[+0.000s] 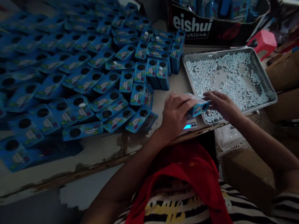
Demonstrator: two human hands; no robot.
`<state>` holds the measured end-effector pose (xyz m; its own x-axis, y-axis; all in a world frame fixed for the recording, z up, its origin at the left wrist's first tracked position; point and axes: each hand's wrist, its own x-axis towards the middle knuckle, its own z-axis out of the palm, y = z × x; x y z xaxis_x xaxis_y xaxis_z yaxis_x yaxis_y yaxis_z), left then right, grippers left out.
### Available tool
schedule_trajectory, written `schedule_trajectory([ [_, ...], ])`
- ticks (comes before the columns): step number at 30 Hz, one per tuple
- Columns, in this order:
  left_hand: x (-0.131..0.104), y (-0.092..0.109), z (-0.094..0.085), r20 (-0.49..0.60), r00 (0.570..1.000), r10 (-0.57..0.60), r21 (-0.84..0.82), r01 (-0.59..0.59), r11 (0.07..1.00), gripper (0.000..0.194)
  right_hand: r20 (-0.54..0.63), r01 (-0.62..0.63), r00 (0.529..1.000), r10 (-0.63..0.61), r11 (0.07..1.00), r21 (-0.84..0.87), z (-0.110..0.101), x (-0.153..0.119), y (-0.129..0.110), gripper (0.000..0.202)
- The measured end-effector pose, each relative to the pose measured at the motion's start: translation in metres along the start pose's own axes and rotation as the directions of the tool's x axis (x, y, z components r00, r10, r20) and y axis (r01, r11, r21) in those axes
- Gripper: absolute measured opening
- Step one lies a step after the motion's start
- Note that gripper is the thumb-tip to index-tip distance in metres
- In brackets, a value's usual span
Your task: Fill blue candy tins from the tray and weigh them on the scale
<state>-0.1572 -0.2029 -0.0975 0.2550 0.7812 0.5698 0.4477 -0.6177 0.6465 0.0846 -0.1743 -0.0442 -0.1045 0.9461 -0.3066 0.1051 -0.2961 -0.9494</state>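
Note:
My left hand [177,113] is wrapped round a small blue box [199,108] with a dark round opening in its top. The box is tilted above a small scale [189,126] with a lit blue display. Beside the box, over the near left corner of the tray, is my right hand [223,104]. Its fingers reach toward the box's far end; whether they hold anything is hidden. The metal tray [271,84] bears many small pale blue and white candies [238,79].
Rows of similar blue boxes [86,73] fill the table's left side, a few with white candies on top. Behind the tray stands a black carton [217,31] with more blue packages. A pink stool [263,42] and brown cartons [247,171] are at the right.

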Motion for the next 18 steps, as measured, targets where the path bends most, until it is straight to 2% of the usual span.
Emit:
schedule_trajectory([
  [2, 0.017, 0.003, 0.003, 0.057, 0.987, 0.149, 0.059, -0.153, 0.987, 0.028, 0.010, -0.097, 0.995, 0.097, 0.964, 0.247, 0.010, -0.003, 0.011, 0.046],
  [5, 0.032, 0.000, 0.016, 0.076, 0.975, 0.208, 0.093, -0.215, 0.972, 0.030, 0.016, -0.151, 0.987, 0.163, 0.869, 0.472, 0.022, -0.002, 0.016, 0.046],
  [9, 0.032, -0.011, 0.030, -0.018, 0.997, 0.080, 0.182, -0.075, 0.980, 0.039, -0.001, -0.179, 0.973, 0.229, 0.761, 0.624, 0.023, 0.003, 0.016, 0.038],
  [13, 0.026, -0.019, 0.031, -0.034, 0.999, -0.031, 0.151, 0.036, 0.988, 0.034, 0.066, -0.243, 0.960, 0.270, 0.697, 0.674, 0.015, 0.004, 0.020, 0.034],
  [16, 0.023, -0.023, 0.032, -0.101, 0.991, -0.089, 0.030, 0.093, 0.995, 0.025, 0.102, -0.273, 0.958, 0.270, 0.735, 0.620, 0.005, 0.007, 0.023, 0.033],
  [18, 0.021, -0.023, 0.033, -0.165, 0.963, -0.213, -0.097, 0.199, 0.975, 0.030, 0.077, -0.228, 0.973, 0.219, 0.839, 0.495, -0.006, 0.009, 0.022, 0.036],
])
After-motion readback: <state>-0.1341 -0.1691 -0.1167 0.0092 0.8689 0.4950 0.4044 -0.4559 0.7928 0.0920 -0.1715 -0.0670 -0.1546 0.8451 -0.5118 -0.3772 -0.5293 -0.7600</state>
